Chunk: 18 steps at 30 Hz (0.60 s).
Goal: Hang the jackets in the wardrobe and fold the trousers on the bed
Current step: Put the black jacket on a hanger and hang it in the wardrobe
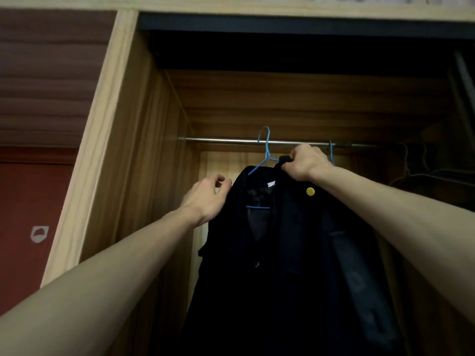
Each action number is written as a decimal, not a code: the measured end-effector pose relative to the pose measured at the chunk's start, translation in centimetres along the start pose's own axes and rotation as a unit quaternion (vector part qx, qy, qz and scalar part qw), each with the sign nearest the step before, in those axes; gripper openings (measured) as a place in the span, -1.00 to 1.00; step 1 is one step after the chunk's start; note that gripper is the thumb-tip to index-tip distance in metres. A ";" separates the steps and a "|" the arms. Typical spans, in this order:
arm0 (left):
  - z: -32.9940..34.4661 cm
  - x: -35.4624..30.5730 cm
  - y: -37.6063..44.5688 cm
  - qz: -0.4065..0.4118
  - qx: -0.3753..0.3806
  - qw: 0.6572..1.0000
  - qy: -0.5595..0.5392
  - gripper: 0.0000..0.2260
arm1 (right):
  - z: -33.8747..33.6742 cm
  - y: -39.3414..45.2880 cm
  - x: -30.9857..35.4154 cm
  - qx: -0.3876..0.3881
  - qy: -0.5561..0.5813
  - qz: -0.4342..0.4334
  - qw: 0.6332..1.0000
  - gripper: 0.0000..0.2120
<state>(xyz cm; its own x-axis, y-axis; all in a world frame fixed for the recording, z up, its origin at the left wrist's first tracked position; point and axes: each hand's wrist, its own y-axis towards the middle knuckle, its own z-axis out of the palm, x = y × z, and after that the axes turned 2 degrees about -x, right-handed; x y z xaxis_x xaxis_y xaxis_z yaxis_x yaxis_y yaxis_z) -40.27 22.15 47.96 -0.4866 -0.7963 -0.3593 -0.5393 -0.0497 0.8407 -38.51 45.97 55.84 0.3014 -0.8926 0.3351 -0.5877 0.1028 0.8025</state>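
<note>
Left of the pale wooden post [84,160] stands a dark red panel [28,227] bearing a small grey shield-shaped sticker [39,234]. Above that panel runs brown horizontal boarding [48,80]. Over the post, a pale beam [231,7] crosses the top.

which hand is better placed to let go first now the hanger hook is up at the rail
Left, probably. The left hand only pinches the dark jacket at its shoulder edge, while the right hand grips the collar beside the blue hanger, right at the rail.
</note>
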 end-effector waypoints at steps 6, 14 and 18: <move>0.7 2.0 2.5 0.049 -0.004 0.997 0.066 -0.49 | 2.6 3.2 2.9 -0.024 -0.003 0.015 1.000 -0.81; 2.4 3.2 5.3 0.074 -0.046 0.996 0.021 -0.52 | 5.5 6.7 5.2 -0.054 0.018 0.040 0.998 -0.73; 3.7 4.1 5.9 0.071 -0.042 0.997 0.002 -0.51 | 6.3 7.8 4.8 -0.042 0.011 0.052 0.998 -0.68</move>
<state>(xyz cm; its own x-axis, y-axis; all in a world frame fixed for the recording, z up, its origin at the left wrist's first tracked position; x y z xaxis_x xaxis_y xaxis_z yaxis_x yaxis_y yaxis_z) -47.98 20.89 49.92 -0.5515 -0.8012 -0.2321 -0.4059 0.0147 0.9138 -46.39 39.70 60.60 0.2593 -0.8653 0.4289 -0.5513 0.2320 0.8014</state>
